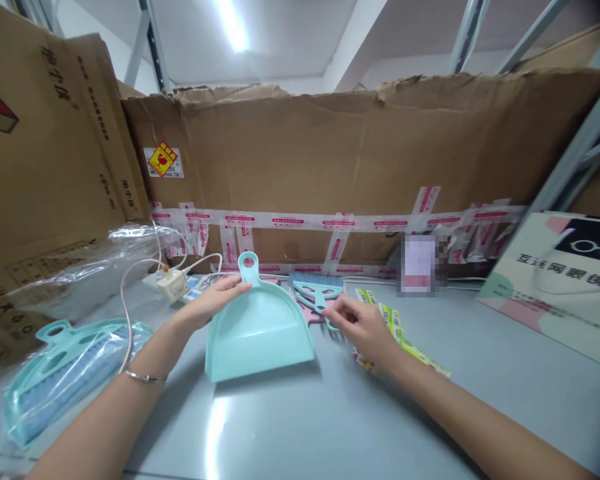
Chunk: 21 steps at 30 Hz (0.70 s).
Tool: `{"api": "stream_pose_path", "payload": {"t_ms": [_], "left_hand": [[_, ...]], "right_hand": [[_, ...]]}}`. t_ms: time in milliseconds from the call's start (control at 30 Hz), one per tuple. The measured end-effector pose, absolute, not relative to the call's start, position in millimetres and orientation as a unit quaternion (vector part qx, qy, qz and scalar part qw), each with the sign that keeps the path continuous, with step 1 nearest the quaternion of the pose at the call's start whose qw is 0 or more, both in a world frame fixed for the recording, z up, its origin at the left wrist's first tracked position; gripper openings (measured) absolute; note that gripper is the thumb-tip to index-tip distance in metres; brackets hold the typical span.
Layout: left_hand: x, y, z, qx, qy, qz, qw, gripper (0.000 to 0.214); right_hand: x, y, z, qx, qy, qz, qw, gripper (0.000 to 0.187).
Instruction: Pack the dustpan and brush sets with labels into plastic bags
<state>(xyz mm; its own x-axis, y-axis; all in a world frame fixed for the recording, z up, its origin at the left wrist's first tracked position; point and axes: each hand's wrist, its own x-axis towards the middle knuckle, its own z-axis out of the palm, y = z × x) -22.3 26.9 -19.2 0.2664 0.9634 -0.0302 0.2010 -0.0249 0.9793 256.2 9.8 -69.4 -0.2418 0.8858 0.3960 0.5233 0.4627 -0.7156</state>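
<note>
A turquoise dustpan (pixel 260 327) is tilted toward me over the grey tabletop, its looped handle pointing up. My left hand (pixel 215 300) grips it by the upper left edge, near the handle. Farther right, my right hand (pixel 363 327) is closed in a pinch at the handle of a small turquoise brush (pixel 317 288) with blue bristles facing the back. Beneath that brush, pink pieces show in part. Yellow-green printed packaging (pixel 393 320) lies just behind and beside my right hand.
A plastic-wrapped turquoise dustpan-and-brush set (pixel 73 373) lies at left, crossed by a white cable. A plug adapter (pixel 173 285) sits behind it. A taped cardboard wall (pixel 300 153) closes off the back. A printed box (pixel 555 287) stands at right.
</note>
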Motion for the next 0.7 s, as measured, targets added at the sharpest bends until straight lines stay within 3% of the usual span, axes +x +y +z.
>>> {"api": "stream_pose_path", "payload": {"t_ms": [100,233,600,700], "left_hand": [[-23,30,-23,0.639,0.469,0.345,0.503,0.037],[-12,31,-33,0.659,0.463,0.325,0.496,0.038],[8,28,-42,0.667,0.474,0.378,0.434,0.044],[9,28,-41,0.674,0.471,0.394,0.410,0.045]], "right_hand": [[270,26,-73,-0.472,-0.795,0.051,0.378,0.021],[270,41,-92,-0.443,-0.841,-0.051,0.306,0.025],[271,51,-101,-0.447,-0.817,0.014,0.364,0.018],[268,48,-99,-0.440,-0.794,0.057,0.417,0.017]]}}
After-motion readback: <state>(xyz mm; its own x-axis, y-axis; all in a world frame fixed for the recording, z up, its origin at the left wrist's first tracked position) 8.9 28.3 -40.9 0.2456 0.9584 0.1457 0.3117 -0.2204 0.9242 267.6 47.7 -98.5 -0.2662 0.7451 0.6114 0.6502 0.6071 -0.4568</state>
